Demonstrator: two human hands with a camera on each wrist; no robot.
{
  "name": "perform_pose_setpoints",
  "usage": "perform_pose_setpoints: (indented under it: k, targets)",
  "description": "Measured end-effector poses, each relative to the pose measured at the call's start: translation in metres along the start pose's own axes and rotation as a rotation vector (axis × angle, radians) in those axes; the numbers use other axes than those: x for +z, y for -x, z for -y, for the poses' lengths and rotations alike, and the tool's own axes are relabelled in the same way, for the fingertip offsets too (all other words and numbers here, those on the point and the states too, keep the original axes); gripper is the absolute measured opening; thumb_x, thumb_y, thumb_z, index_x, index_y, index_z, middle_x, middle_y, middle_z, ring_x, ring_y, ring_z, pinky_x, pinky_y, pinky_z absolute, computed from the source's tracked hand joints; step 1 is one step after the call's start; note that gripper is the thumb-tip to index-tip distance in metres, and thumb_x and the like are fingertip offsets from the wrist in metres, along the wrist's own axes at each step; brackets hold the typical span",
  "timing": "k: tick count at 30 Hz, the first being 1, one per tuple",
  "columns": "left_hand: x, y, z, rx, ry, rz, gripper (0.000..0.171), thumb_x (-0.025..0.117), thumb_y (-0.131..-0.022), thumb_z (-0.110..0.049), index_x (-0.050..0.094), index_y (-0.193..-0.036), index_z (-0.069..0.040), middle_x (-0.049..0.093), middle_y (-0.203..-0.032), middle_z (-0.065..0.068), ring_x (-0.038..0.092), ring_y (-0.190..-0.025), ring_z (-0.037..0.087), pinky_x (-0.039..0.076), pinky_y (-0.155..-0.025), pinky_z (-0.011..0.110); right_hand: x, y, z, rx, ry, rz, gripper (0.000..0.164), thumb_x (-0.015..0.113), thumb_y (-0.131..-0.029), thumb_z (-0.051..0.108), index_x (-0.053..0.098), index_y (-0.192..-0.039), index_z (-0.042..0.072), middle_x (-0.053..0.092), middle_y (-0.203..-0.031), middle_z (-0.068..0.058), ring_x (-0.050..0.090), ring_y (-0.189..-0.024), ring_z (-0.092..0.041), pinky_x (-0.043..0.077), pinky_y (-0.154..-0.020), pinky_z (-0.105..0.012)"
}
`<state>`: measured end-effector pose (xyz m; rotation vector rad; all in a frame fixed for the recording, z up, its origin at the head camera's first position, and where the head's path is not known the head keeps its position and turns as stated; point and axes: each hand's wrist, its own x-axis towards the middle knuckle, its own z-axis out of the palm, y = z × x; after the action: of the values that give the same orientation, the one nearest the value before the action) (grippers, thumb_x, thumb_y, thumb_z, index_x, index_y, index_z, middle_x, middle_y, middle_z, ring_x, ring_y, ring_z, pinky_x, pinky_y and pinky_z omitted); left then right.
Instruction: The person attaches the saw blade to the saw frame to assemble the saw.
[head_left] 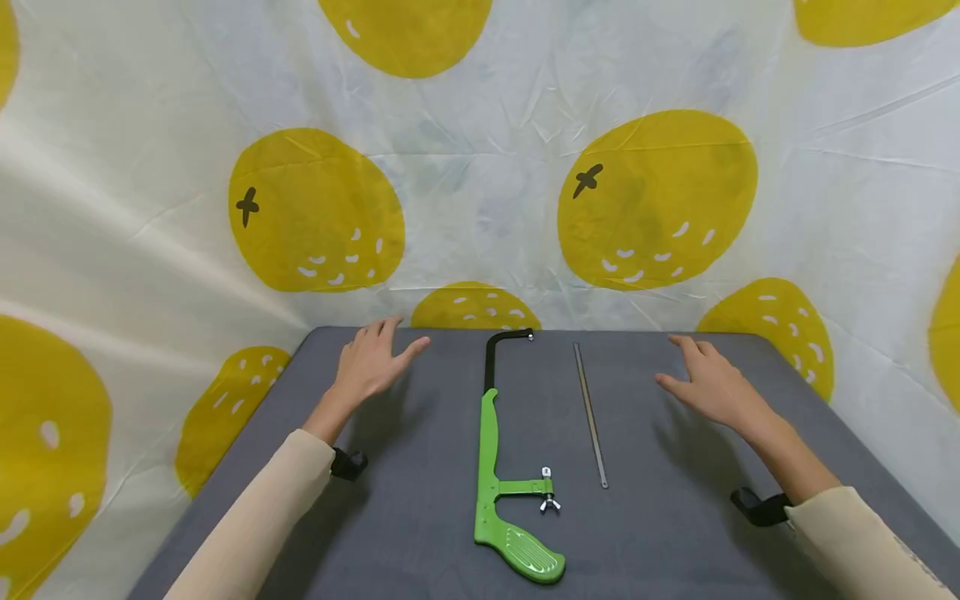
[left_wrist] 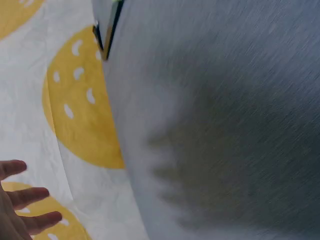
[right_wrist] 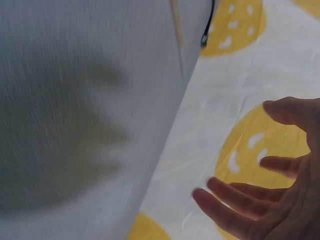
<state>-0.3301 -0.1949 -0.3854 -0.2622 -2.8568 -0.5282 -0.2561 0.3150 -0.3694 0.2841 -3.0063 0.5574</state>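
Note:
A hacksaw frame [head_left: 487, 442] with a green handle and a black bent front arm lies on the grey table, its grip toward me. To its right lies a thin saw blade [head_left: 591, 415], separate from the frame. A wing nut [head_left: 550, 504] sits on the frame's short crossbar. My left hand [head_left: 371, 362] hovers left of the frame's black arm, fingers spread and holding nothing. On the other side, my right hand [head_left: 712, 383] is raised to the right of the blade, its fingers loosely bent around nothing. Both hands cast shadows on the table.
The grey table [head_left: 435, 533] ends at a far edge just beyond the frame's tip. Behind and beside it hangs a white cloth [head_left: 480, 192] printed with yellow fruit shapes. Dark straps [head_left: 761, 508] are worn at both wrists.

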Motion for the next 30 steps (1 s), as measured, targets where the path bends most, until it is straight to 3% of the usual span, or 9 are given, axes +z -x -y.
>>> perform_pose_setpoints:
  k: [3, 8, 13, 16, 25, 30]
  targets:
    - [0.005, 0.012, -0.003, -0.005, 0.052, -0.003, 0.093, 0.036, -0.093, -0.085, 0.041, -0.157, -0.016, 0.047, -0.155, 0.018, 0.051, -0.135, 0.045, 0.046, -0.097, 0.067, 0.009, 0.015, 0.010, -0.029, -0.055, -0.001, 0.078, 0.066, -0.101, 0.035, 0.032, -0.153, -0.012, 0.044, -0.141, -0.045, 0.061, -0.112, -0.055, 0.054, -0.081, -0.063]
    - [0.017, 0.034, -0.015, -0.009, 0.149, 0.016, 0.087, 0.043, -0.095, -0.081, 0.047, -0.152, -0.016, 0.051, -0.151, 0.017, 0.055, -0.132, 0.043, 0.046, -0.099, 0.067, 0.022, 0.033, 0.026, -0.016, -0.208, 0.074, 0.071, 0.069, -0.099, 0.031, 0.038, -0.149, -0.010, 0.057, -0.131, -0.040, 0.071, -0.099, -0.041, 0.059, -0.072, -0.047]
    - [0.032, 0.055, -0.038, 0.018, 0.240, 0.054, 0.077, 0.053, -0.094, -0.075, 0.053, -0.146, -0.019, 0.057, -0.146, 0.010, 0.059, -0.129, 0.035, 0.048, -0.099, 0.063, 0.040, 0.042, 0.039, 0.067, -0.465, 0.181, 0.071, 0.069, -0.100, 0.029, 0.035, -0.151, -0.006, 0.059, -0.127, -0.033, 0.073, -0.090, -0.028, 0.062, -0.074, -0.041]
    - [0.042, 0.065, -0.053, 0.058, 0.292, 0.087, 0.070, 0.062, -0.093, -0.068, 0.057, -0.142, -0.018, 0.060, -0.142, 0.008, 0.061, -0.126, 0.031, 0.050, -0.097, 0.057, 0.053, 0.043, 0.045, 0.101, -0.562, 0.197, 0.069, 0.070, -0.099, 0.024, 0.036, -0.151, -0.007, 0.061, -0.122, -0.029, 0.072, -0.091, -0.028, 0.063, -0.075, -0.041]
    - [0.058, 0.080, -0.090, 0.243, 0.341, 0.249, 0.057, 0.075, -0.090, -0.053, 0.065, -0.130, -0.014, 0.066, -0.122, 0.006, 0.065, -0.113, 0.026, 0.052, -0.091, 0.047, 0.082, 0.026, 0.064, 0.149, -0.578, 0.150, 0.072, 0.079, -0.091, 0.016, 0.041, -0.147, -0.007, 0.065, -0.117, -0.028, 0.074, -0.080, -0.026, 0.062, -0.069, -0.039]
    - [0.060, 0.084, -0.108, 0.327, 0.274, 0.357, 0.052, 0.082, -0.084, -0.051, 0.070, -0.122, -0.017, 0.067, -0.116, 0.002, 0.064, -0.108, 0.023, 0.051, -0.086, 0.039, 0.095, 0.018, 0.068, 0.186, -0.499, 0.106, 0.077, 0.086, -0.083, 0.014, 0.044, -0.144, -0.006, 0.067, -0.110, -0.025, 0.073, -0.068, -0.020, 0.060, -0.064, -0.036]
